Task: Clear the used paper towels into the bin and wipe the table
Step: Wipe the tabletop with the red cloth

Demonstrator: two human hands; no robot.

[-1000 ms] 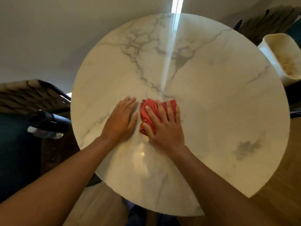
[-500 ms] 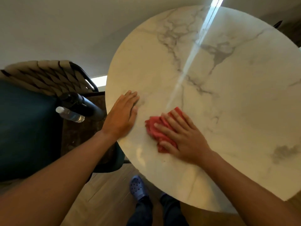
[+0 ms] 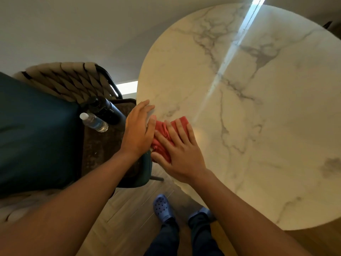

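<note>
A crumpled red cloth (image 3: 162, 132) lies at the near left rim of the round white marble table (image 3: 258, 117). My right hand (image 3: 180, 150) presses flat on the cloth with straight, spread fingers. My left hand (image 3: 138, 132) sits at the table's left edge with its fingers straight, and its thumb touches the cloth. No paper towels or bin show in this view.
A chair with a woven back (image 3: 64, 78) and a dark teal seat (image 3: 33, 130) stands left of the table. On it lie a clear water bottle (image 3: 94, 122) and a black bottle (image 3: 105, 109). Blue clogs (image 3: 162, 207) stand on the wood floor below.
My right hand slid the red cloth left to the table's rim, up against my left hand. The view swung left, so the white bin at the right edge dropped out of sight.
</note>
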